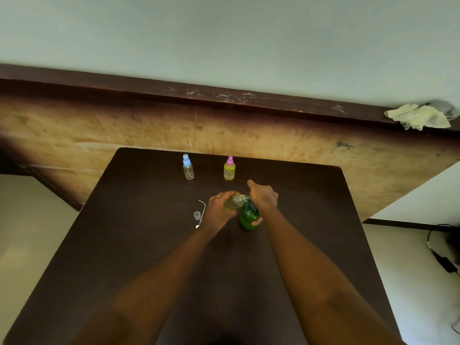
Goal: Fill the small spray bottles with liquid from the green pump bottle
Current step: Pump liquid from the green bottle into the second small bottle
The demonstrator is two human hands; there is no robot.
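Note:
The green pump bottle (247,218) stands upright near the middle of the dark table (149,245). My right hand (263,196) lies over its pump head, thumb against the bottle's side. My left hand (220,210) grips a small clear spray bottle (235,201) without its cap, tilted with its mouth at the pump's nozzle. Its spray head with dip tube (202,212) and a small clear cap (197,215) lie on the table just left of my left hand. Further back stand a clear, blue-capped spray bottle (188,168) and a pink-capped one (229,169) holding yellow-green liquid.
A brown wooden board (99,130) with a dark rail runs behind the table. A crumpled pale cloth (418,117) lies on the rail at the far right. Cables and a power adapter (445,263) lie on the floor to the right.

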